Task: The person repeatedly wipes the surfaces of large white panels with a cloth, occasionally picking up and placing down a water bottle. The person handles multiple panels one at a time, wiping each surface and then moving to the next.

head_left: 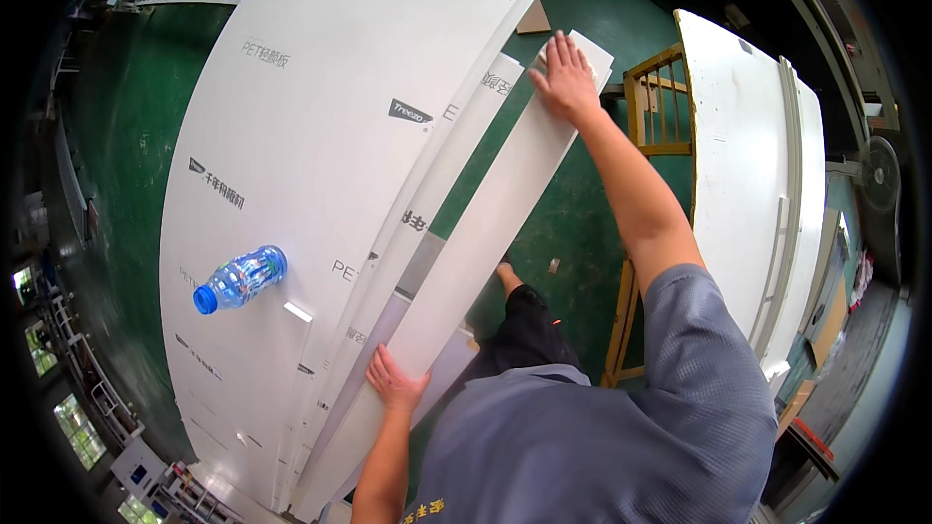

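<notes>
A long, narrow white board (pixel 500 170) slants across in front of me from the upper right to the lower left. My right hand (pixel 568 80) lies flat on its far end with the fingers stretched out. Something pale, perhaps a cloth, shows at the edges of those fingers; the hand mostly hides it. Nearer to me, my left hand (pixel 396 383) rests on the same board, fingers stretched and thumb apart. Left of it, another narrow white strip (pixel 464 141) with dark print runs alongside. A large white printed panel (pixel 291 126) lies beyond that strip.
A blue-capped plastic bottle (pixel 241 279) lies on the large panel, with a small white piece (pixel 298 311) beside it. On the right, a yellow frame (pixel 663 148) stands by a stack of white panels (pixel 743 136). A fan (pixel 881 173) is at the far right. The floor (pixel 573 218) is green.
</notes>
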Motion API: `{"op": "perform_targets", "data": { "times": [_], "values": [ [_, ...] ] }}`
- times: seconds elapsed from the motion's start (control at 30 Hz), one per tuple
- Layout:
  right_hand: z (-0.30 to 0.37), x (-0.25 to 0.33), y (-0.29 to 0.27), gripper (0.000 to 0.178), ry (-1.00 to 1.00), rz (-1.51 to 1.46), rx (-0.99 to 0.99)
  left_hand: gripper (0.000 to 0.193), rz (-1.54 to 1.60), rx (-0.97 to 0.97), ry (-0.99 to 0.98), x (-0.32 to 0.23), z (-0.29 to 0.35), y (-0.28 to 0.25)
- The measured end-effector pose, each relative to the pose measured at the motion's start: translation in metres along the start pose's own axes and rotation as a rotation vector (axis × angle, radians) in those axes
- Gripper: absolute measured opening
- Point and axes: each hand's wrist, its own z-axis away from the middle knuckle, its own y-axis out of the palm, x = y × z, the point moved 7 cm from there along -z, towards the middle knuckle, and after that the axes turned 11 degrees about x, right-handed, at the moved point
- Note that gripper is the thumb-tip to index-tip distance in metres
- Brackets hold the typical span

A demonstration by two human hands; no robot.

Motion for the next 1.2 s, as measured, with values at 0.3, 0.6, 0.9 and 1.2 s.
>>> {"op": "perform_targets", "data": {
  "times": [0.3, 0.6, 0.9, 1.2],
  "values": [
    [-0.027, -0.023, 0.003, 0.075, 0.090, -0.001, -0.025, 0.125, -0.038, 0.042, -0.015, 0.004, 0.001, 0.006],
    [-0.023, -0.028, 0.003, 0.085, 0.152, -0.064, -0.038, 0.117, -0.043, 0.043, -0.042, 0.006, 0.001, 0.004],
    [0.006, -0.044, -0.006, 0.087, 0.318, -0.099, -0.146, 0.121, -0.060, 0.012, -0.024, 0.003, 0.003, 0.005],
    [0.003, -0.059, 0.000, 0.095, 0.405, -0.117, -0.067, 0.125, -0.057, 0.014, -0.024, 0.005, 0.003, 0.007]
  ]
}}
